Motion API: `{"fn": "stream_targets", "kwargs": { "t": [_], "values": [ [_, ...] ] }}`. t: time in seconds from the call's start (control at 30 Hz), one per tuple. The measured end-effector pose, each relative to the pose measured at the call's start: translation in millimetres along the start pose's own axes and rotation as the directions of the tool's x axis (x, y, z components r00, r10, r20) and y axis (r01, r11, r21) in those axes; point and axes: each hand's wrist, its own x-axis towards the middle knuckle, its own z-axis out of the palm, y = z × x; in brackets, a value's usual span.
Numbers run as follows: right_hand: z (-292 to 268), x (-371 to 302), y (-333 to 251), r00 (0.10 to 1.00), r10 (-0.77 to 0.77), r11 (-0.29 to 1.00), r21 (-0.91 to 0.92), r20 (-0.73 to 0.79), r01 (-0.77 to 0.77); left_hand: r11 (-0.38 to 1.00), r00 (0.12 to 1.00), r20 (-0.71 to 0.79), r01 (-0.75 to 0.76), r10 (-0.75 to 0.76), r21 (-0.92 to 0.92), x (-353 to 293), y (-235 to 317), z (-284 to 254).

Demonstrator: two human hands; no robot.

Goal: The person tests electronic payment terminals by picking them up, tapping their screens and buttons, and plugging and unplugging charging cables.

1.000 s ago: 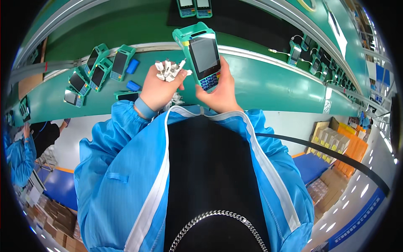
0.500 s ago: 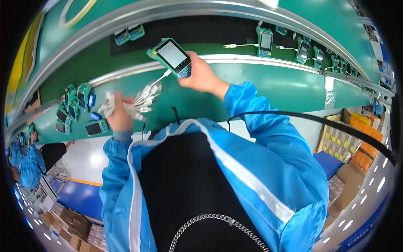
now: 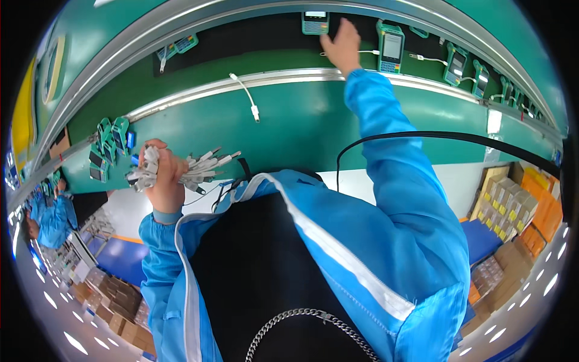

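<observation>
While the left hand (image 3: 165, 178) is clamped on white cables (image 3: 204, 171), a loose cable (image 3: 246, 92) lies beyond it to the right; farther off, the right hand (image 3: 344, 47), fingers apart, has a green terminal (image 3: 315, 25) just to its left.

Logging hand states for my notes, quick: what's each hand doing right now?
Left hand: closed, holding a bunch of white cables.
Right hand: open, nothing seen in it, beside a green handheld device.

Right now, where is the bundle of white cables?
In the head view, the bundle of white cables is left of centre, gripped in the person's left hand, below and to the left of the lone white cable.
</observation>
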Motion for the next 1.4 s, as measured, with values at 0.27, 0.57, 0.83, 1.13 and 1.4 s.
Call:
{"fn": "stream_targets", "kwargs": {
  "t": [0.27,0.57,0.83,1.13,1.4],
  "values": [
    [-77.7,-93.8,82.3,0.919,0.390,0.863,-0.324,-0.062,-0.388,0.969,0.974,0.010,0.225,-0.225,-0.105,-19.5,-10.6,-34.5],
    [-93.7,-103.3,106.9,0.896,0.443,0.858,-0.307,0.039,-0.411,0.945,0.937,0.157,0.323,-0.313,-0.044,-21.8,-16.0,-50.6],
    [-103.0,-95.5,127.2,0.872,0.489,0.835,-0.289,0.000,-0.468,0.934,0.924,0.165,0.355,-0.346,-0.032,-33.5,-20.7,-35.1],
    [-155.5,-29.5,193.2,0.866,0.438,0.891,-0.011,-0.239,-0.454,0.929,0.931,0.064,0.363,-0.359,-0.068,-57.0,-47.3,75.7],
    [-171.0,49.9,254.0,0.801,0.568,0.823,-0.138,0.192,-0.551,0.953,0.937,0.177,0.293,-0.301,0.070,-81.4,-31.8,137.5]
  ]
}}
